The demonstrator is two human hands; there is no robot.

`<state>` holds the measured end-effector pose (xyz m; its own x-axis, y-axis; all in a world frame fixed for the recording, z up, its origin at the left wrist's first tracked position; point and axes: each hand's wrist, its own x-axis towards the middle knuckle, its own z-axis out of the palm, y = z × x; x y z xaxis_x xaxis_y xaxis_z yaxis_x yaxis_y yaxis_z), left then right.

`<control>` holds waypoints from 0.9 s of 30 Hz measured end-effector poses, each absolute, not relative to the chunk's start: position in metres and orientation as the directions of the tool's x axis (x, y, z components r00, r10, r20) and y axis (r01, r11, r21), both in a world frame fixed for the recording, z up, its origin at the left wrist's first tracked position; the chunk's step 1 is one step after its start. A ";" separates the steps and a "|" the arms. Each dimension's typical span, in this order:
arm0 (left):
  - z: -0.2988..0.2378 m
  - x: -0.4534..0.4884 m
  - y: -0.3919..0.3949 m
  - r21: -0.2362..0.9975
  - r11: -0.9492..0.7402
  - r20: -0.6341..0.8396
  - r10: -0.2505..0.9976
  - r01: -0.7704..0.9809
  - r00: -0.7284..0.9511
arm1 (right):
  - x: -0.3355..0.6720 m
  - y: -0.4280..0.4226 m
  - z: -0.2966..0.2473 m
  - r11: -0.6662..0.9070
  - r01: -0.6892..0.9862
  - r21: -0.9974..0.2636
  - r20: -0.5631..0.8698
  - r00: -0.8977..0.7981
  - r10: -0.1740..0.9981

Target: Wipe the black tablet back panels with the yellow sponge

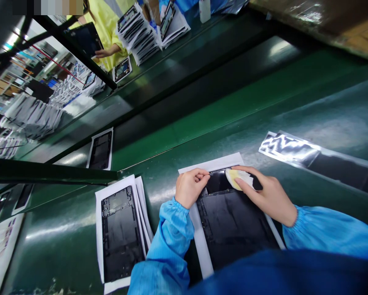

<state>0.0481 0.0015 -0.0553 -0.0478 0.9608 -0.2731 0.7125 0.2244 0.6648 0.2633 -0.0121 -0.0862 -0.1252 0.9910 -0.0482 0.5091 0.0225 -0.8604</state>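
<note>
Where the panel (239, 233) is lying: on a white sheet (208, 162), on the green bench (220, 139), directly before the person.
Left hand (189, 187): its fingers are lying curled, thumb and forefinger tips coming together at the panel's far left corner; I cannot tell whether anything is between them.
Right hand (268, 196): thumb and fingers are bending around a white-and-yellow pad (240, 180), holding it over the glossy band (216, 183) at the panel's far end.
Second panel (122, 233): it is resting on sheets, left of the left sleeve.
Film (306, 155): it is lying beyond the right hand, farther right.
Third panel (100, 150): it is resting farther off, left.
Co-worker (116, 41): a person in yellow is holding a dark panel (85, 39) beside stacks (141, 39).
</note>
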 end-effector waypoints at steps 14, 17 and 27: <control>-0.053 0.046 0.001 0.645 0.191 -0.274 0.962 0.740 -0.010 | 0.263 -0.012 -0.087 0.128 0.538 -0.833 0.049 -0.160 0.986; -0.049 0.045 0.002 0.607 0.169 -0.300 0.953 0.776 0.027 | 0.264 -0.013 -0.088 0.157 0.548 -0.822 0.075 -0.170 0.983; -0.041 0.049 0.002 0.505 0.163 -0.346 0.938 0.848 0.026 | 0.263 -0.011 -0.088 0.242 0.557 -0.794 0.172 -0.176 0.969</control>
